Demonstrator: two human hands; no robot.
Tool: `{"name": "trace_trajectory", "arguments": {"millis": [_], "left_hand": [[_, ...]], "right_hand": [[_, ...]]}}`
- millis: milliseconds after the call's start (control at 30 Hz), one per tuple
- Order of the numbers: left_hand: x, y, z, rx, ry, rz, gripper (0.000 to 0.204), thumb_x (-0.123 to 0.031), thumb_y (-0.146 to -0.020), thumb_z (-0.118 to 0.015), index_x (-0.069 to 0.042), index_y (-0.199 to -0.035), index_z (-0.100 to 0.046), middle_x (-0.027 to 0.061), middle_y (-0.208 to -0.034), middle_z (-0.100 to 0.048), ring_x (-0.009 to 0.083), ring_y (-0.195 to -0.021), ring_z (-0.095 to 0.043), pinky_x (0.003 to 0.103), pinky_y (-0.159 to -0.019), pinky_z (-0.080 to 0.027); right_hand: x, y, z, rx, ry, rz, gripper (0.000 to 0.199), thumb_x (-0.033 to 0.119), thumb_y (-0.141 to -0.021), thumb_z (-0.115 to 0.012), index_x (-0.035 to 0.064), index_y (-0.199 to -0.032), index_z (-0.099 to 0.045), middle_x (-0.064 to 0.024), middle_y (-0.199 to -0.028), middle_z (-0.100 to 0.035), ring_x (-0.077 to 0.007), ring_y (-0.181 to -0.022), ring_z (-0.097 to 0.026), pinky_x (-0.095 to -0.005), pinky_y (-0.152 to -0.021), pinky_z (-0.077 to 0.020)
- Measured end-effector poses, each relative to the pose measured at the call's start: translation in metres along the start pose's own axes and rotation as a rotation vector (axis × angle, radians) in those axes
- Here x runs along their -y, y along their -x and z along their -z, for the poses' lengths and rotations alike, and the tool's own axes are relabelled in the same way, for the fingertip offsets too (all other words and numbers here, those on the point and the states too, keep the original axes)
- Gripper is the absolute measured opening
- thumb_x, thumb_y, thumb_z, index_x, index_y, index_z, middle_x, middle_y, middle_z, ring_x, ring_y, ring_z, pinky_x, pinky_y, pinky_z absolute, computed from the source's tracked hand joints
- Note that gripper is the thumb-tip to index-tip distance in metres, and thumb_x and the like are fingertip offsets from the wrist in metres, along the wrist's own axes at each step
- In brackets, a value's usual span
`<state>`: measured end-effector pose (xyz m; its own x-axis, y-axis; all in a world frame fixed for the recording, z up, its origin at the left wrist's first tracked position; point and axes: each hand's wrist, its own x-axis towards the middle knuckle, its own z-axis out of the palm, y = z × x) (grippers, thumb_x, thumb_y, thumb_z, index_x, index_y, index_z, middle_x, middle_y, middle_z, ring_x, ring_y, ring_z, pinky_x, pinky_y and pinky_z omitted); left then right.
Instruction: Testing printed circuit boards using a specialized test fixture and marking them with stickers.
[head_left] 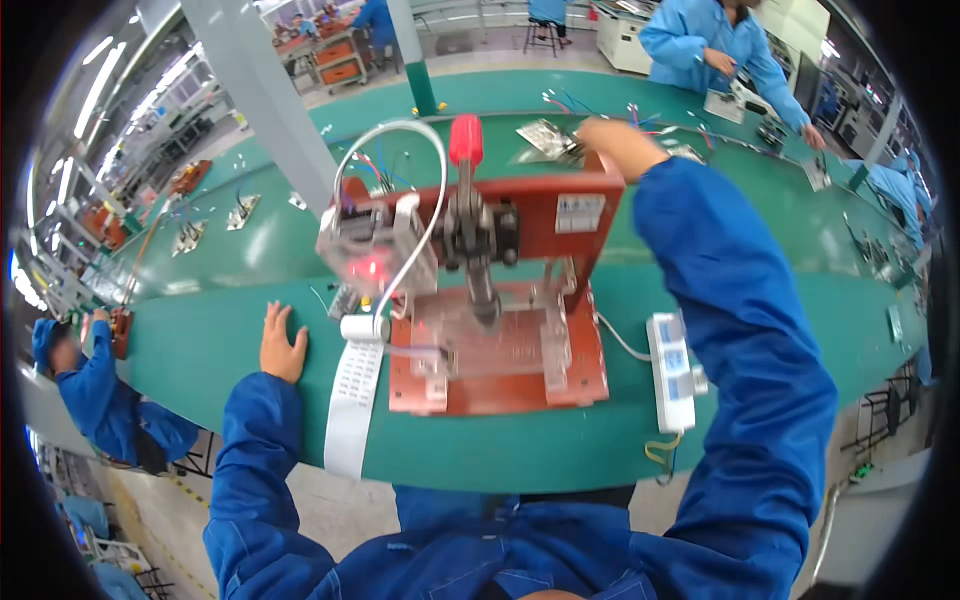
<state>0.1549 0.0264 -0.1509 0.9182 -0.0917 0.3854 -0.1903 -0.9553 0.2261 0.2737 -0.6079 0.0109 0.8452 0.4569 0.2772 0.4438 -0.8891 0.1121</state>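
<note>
My left hand (283,343) lies flat on the green bench, fingers stretched out, holding nothing. Beyond the red fixture (495,400), my right hand (615,146) reaches over the green line and grips a silvery metal plate assembly (546,139) by its near end. The fingertips are partly hidden and the plate is blurred. In front of me the fixture carries a toggle clamp with a red handle (466,140) and a clear block (505,340) under its plunger. A clear housing with a red light (372,266) is mounted at its left.
A white label strip (352,410) hangs over the bench edge left of the fixture. At its right lies a white power strip (672,372) with a cable. More wired metal plates (242,212) lie along the line. A co-worker (690,45) handles parts at the far right.
</note>
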Motion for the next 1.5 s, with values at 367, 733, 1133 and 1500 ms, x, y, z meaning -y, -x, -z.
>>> {"name": "trace_trajectory", "arguments": {"millis": [367,733,1133,1500], "left_hand": [[-0.071,0.015,0.086,-0.44,0.225,-0.289,0.064,-0.008,-0.085,-0.073,0.001,-0.143,-0.047,0.022,-0.144,-0.052,0.0383,-0.133,-0.051,0.043,-0.112,-0.04],[-0.305,0.117,0.153,0.114,0.132,-1.337,0.068,-0.02,-0.076,-0.075,0.001,-0.136,-0.051,0.0161,-0.126,-0.06,0.0338,-0.113,-0.062,0.043,-0.094,-0.051],[-0.291,0.129,0.142,0.206,0.421,-0.766,0.07,-0.029,-0.064,-0.082,0.007,-0.117,-0.053,0.0199,-0.1,-0.055,0.038,-0.095,-0.057,0.04,-0.088,-0.048],[-0.291,0.096,0.164,-0.127,0.212,-0.706,0.077,-0.029,-0.071,-0.082,0.0,-0.136,-0.052,0.0227,-0.13,-0.05,0.038,-0.119,-0.055,0.043,-0.099,-0.047]], "right_hand": [[0.167,0.28,0.185,-0.437,-0.531,-0.565,0.03,0.022,-0.101,-0.058,-0.0058,-0.091,-0.062,0.0008,-0.071,-0.055,-0.0052,-0.07,-0.044,-0.0263,-0.061,-0.0355],[0.305,0.267,0.098,0.442,-1.744,-0.499,0.024,0.018,-0.099,-0.058,-0.0019,-0.093,-0.069,0.0062,-0.067,-0.051,-0.002,-0.058,-0.038,-0.023,-0.05,-0.0274],[0.399,0.296,-0.004,-0.288,-1.636,-0.23,0.034,0.015,-0.093,-0.072,0.0021,-0.123,-0.063,-0.0093,-0.122,-0.065,-0.0214,-0.114,-0.059,-0.0355,-0.101,-0.0446],[0.397,0.21,-0.047,-0.713,-1.708,-0.497,0.034,0.031,-0.109,-0.044,0.0023,-0.092,-0.054,0.0028,-0.069,-0.045,-0.0056,-0.06,-0.037,-0.0248,-0.055,-0.0317]]}}
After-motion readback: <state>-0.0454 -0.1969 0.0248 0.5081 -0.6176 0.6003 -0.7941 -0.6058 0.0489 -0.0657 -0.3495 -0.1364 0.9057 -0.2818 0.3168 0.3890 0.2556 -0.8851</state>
